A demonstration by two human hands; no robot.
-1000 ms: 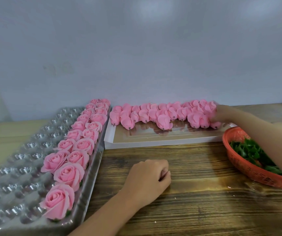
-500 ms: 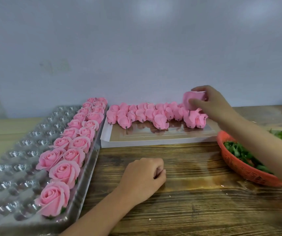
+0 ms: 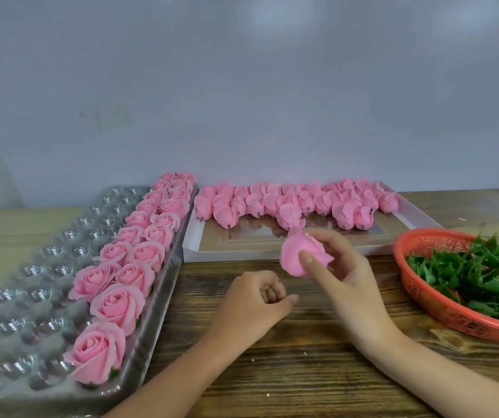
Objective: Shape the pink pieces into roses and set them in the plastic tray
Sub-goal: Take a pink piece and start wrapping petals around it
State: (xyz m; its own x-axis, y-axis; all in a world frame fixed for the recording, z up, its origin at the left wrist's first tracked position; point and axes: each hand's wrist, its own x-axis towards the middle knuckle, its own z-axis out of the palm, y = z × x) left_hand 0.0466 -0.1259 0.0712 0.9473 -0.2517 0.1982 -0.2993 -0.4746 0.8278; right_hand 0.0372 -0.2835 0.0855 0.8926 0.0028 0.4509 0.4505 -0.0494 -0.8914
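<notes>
My right hand (image 3: 341, 267) holds one pink piece (image 3: 295, 254) above the wooden table, fingers and thumb curled round it. Just left of it and lower, my left hand (image 3: 257, 303) rests on the table with its fingers curled and thumb out; nothing shows in it. Several unshaped pink pieces (image 3: 296, 203) lie in rows along the back of a white flat box (image 3: 272, 254). The clear plastic tray (image 3: 31, 267) on the left has two rows of finished pink roses (image 3: 121, 303) along its right side.
A red plastic basket (image 3: 417, 285) of green leaf pieces stands at the right. A grey wall runs close behind the box and tray. Bare wooden table (image 3: 302, 372) lies between my forearms at the front.
My right hand lifted a pink piece from the right end of the box and brought it forward and left, down to just above my left hand. My left hand loosened slightly.
</notes>
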